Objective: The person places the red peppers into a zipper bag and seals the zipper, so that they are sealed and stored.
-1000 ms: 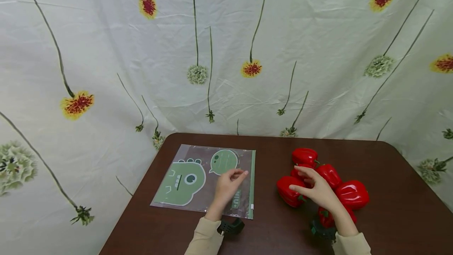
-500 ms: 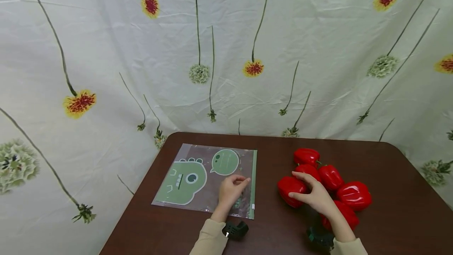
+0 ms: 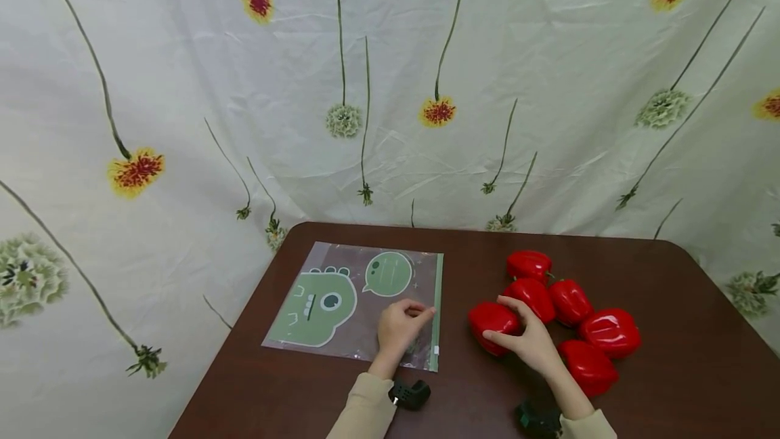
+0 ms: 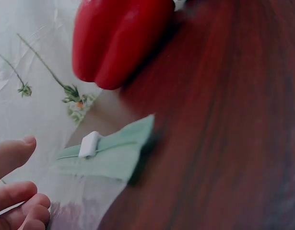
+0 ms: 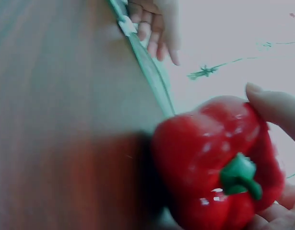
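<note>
My right hand [image 3: 529,341] grips a red bell pepper [image 3: 492,324] at the left of a pepper group, thumb on one side and fingers on the other. Its green stem [image 5: 239,176] faces the right wrist camera. Whether the pepper touches the table is unclear. A flat see-through zip bag [image 3: 365,330] with a green cartoon print lies to the left. Over its right part hovers my left hand [image 3: 401,327], fingers loosely bent and holding nothing, close to the green zip strip [image 3: 439,310]. A white slider [image 4: 89,144] sits on that strip.
Several more red bell peppers [image 3: 569,302] lie grouped on the right of the dark brown table [image 3: 475,256]. A flowered cloth [image 3: 292,87] hangs behind the table's far edge. A dark wrist device [image 3: 411,395] sits at the left wrist.
My right hand has closed round the leftmost pepper and shifted it slightly left, away from the others. My left hand has moved a little right, toward the bag's zip strip.
</note>
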The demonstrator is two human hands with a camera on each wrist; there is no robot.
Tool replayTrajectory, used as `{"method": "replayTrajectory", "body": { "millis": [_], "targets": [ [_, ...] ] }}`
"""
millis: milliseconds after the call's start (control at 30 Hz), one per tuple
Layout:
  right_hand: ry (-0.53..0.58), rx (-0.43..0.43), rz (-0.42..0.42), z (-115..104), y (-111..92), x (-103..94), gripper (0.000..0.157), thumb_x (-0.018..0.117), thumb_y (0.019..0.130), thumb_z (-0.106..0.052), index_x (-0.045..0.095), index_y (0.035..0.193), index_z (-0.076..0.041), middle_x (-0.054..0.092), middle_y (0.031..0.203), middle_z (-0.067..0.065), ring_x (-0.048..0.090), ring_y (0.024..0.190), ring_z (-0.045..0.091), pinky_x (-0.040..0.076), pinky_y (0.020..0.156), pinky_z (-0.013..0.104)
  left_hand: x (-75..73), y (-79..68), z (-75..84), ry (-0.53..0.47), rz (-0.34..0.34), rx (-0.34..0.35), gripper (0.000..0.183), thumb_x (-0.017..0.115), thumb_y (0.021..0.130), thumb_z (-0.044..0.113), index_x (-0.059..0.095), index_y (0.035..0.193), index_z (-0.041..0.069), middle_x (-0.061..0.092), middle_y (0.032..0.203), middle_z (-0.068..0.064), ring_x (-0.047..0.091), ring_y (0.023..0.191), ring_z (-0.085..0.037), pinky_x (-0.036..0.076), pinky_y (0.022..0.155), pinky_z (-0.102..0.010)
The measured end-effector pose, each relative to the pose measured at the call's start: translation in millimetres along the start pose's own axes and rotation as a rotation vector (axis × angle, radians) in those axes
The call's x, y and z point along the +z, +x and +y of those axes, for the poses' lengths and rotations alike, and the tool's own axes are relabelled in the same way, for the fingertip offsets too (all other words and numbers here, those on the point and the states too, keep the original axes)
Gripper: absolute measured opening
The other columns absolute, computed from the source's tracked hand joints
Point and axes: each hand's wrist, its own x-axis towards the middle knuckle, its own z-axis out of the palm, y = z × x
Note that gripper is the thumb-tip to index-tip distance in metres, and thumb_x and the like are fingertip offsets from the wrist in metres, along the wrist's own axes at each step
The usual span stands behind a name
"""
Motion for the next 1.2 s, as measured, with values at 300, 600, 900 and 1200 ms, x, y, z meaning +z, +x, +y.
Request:
{"method": "replayTrajectory", "body": {
  "millis": [300,600,900,1200],
  "targets": [
    [0.073,0.074,0.087,6.7,-1.8,13.3,0.066,0.076,0.078,-0.024,0.043,0.134,-0.010,0.045,0.135,0.012,0.047,0.112,0.031,0.047,0.085,0.034,3.4,-7.8,6.7,0.062,0.020,0.069,0.033,0.080,0.067,0.047,0.071,0.075,0.017,0.067,0.069,0.008,0.062,0.064,-0.008,0.046,0.056,-0.024],
    [0.079,0.111,0.100,12.1,-0.7,16.5,0.067,0.074,0.079,-0.026,0.041,0.134,-0.010,0.047,0.130,0.016,0.049,0.110,0.031,0.049,0.085,0.036,5.7,-11.5,10.4,0.163,0.036,0.138,0.021,0.079,0.068,0.037,0.071,0.073,0.018,0.064,0.068,0.009,0.059,0.062,-0.010,0.045,0.055,-0.027],
    [0.069,0.105,0.116,11.8,-1.4,16.2,0.066,0.073,0.080,-0.028,0.042,0.135,-0.011,0.049,0.129,0.016,0.050,0.109,0.031,0.049,0.084,0.037,6.9,-11.9,10.1,0.142,0.069,0.149,0.006,0.069,0.070,0.021,0.074,0.068,0.020,0.065,0.062,0.011,0.059,0.055,-0.008,0.044,0.049,-0.025],
    [0.159,0.124,0.127,1.9,5.4,17.4,0.062,0.071,0.082,-0.031,0.044,0.135,-0.014,0.048,0.131,0.013,0.048,0.111,0.030,0.049,0.086,0.037,7.8,-9.2,9.2,0.071,0.209,0.206,0.005,0.069,0.072,0.018,0.071,0.068,0.017,0.065,0.060,0.009,0.060,0.053,-0.005,0.046,0.050,-0.023]
  ]
}}
